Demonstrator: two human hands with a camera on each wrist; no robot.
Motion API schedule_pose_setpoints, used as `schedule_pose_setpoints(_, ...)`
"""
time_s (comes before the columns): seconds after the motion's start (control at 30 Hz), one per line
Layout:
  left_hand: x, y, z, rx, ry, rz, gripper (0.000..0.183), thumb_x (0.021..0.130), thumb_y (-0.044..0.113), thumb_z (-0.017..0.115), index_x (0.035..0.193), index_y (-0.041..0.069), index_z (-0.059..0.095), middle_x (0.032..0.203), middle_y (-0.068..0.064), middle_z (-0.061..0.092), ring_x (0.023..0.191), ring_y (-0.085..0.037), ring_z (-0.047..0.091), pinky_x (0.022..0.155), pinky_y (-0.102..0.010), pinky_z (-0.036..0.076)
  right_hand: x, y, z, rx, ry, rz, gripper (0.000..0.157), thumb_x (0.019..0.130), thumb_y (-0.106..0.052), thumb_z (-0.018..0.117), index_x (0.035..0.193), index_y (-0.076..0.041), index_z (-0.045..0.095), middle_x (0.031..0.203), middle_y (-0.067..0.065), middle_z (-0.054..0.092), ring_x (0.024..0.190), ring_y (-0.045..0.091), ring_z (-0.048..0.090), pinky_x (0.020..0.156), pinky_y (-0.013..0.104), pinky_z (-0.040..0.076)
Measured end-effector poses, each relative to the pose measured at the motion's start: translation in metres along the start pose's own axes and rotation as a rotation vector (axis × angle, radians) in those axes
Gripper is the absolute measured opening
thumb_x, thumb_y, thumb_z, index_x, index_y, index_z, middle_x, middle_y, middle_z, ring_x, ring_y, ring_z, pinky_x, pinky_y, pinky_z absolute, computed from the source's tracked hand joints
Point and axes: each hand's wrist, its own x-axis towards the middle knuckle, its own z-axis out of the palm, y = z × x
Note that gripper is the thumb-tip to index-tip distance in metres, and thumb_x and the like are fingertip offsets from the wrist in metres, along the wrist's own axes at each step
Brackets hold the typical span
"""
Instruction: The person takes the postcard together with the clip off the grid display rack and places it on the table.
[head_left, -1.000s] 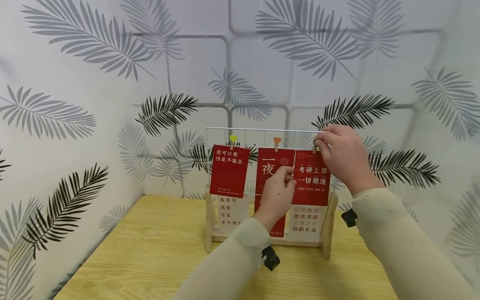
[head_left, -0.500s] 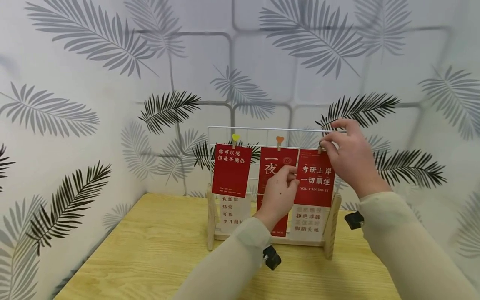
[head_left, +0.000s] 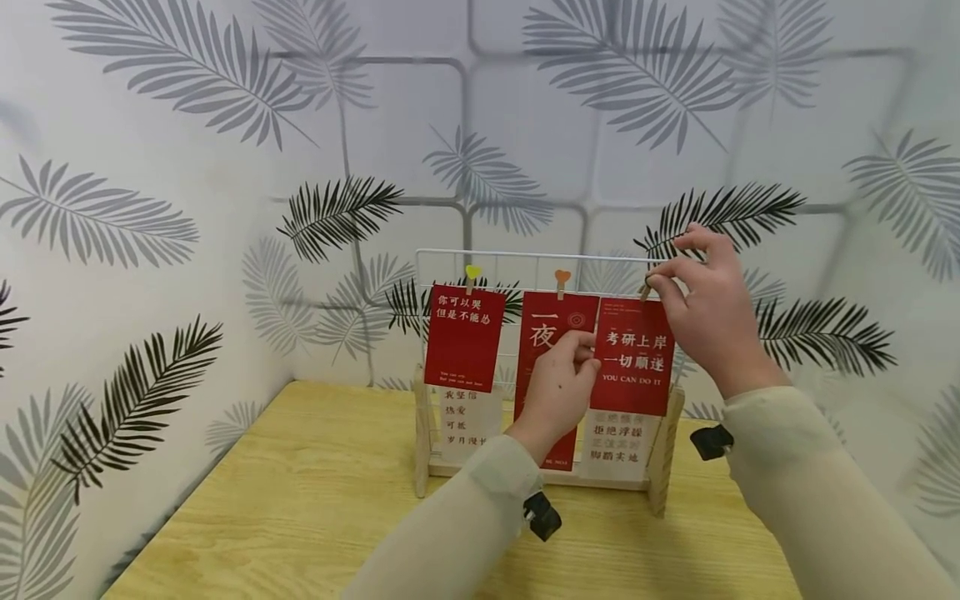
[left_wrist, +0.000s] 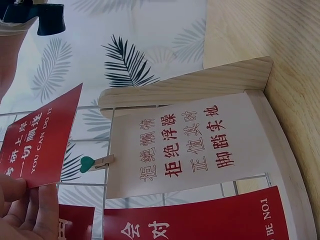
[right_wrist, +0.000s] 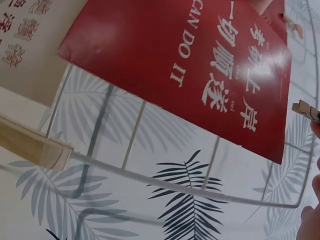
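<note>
The near-right red card [head_left: 633,396] is hanging at the right end of a wire rack [head_left: 480,252], which is standing near the back edge of the bench [head_left: 315,492]. The left hand [head_left: 558,383] is pinching this card's left side in a narrow grip; the right hand [head_left: 712,317] is holding a wooden clip [right_wrist: 302,107] at fingertip and thumb, and the right wrist view is showing that clip just beside the card's top edge, apart from it.

Below the card, a pale lettered card [head_left: 615,446] is hanging from a green heart clip [left_wrist: 95,163]. The left hand and sleeve are blocking part of the upper middle card [head_left: 538,350] and the lower middle card [left_wrist: 200,220], both red. Nearer the bench's left edge, another red card [head_left: 465,342] is hanging over a second pale card [head_left: 465,425]. A yellow heart clip [head_left: 472,273] and an orange heart clip [head_left: 562,277] are showing above. Behind the bench's back edge, a leaf-patterned wall [head_left: 525,108] is rising.
</note>
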Motion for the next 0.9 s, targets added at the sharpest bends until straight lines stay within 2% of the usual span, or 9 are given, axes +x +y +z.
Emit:
schedule_pose_setpoints(0.17, -0.004, 0.001, -0.002, 0.001, -0.01, 0.002, 0.024, 0.103, 0.018, 0.061, 0.127, 0.02, 0.061, 0.098, 0.015, 0.062, 0.086, -0.007, 0.059, 0.076, -0.025, 0.053, -0.005, -0.005, -0.005, -0.008, 0.048, -0.03, 0.014, 0.098, -0.011, 0.066, 0.098, 0.001, 0.073, 0.135, 0.018, 0.05, 0.148, 0.026, 0.026, 0.118, 0.053, 0.024)
schedule_pose_setpoints(0.47, -0.014, 0.004, -0.007, -0.014, -0.029, -0.01, 0.024, 0.102, 0.018, 0.063, 0.126, 0.022, 0.062, 0.1, 0.015, 0.063, 0.09, -0.007, 0.059, 0.081, -0.025, 0.053, -0.032, -0.008, -0.012, 0.007, 0.089, -0.08, 0.011, 0.095, -0.006, 0.069, 0.101, 0.002, 0.074, 0.133, 0.021, 0.052, 0.147, 0.028, 0.029, 0.117, 0.054, 0.026)
schedule_pose_setpoints(0.7, -0.022, 0.004, -0.008, -0.025, -0.058, -0.006, 0.028, 0.102, 0.016, 0.063, 0.13, 0.02, 0.062, 0.103, 0.011, 0.065, 0.09, -0.007, 0.06, 0.082, -0.025, 0.053, -0.048, -0.004, -0.015, 0.03, 0.115, -0.058, 0.013, 0.094, -0.006, 0.07, 0.103, 0.002, 0.075, 0.129, 0.021, 0.055, 0.143, 0.033, 0.035, 0.116, 0.056, 0.028)
schedule_pose_setpoints(0.9, -0.03, -0.001, -0.012, -0.014, -0.043, -0.008, 0.026, 0.102, 0.018, 0.063, 0.128, 0.022, 0.063, 0.102, 0.013, 0.065, 0.091, -0.006, 0.06, 0.082, -0.026, 0.053, -0.062, -0.004, -0.014, 0.072, 0.107, -0.002, 0.017, 0.095, -0.013, 0.068, 0.103, 0.0, 0.076, 0.127, 0.018, 0.058, 0.139, 0.033, 0.04, 0.112, 0.059, 0.031)
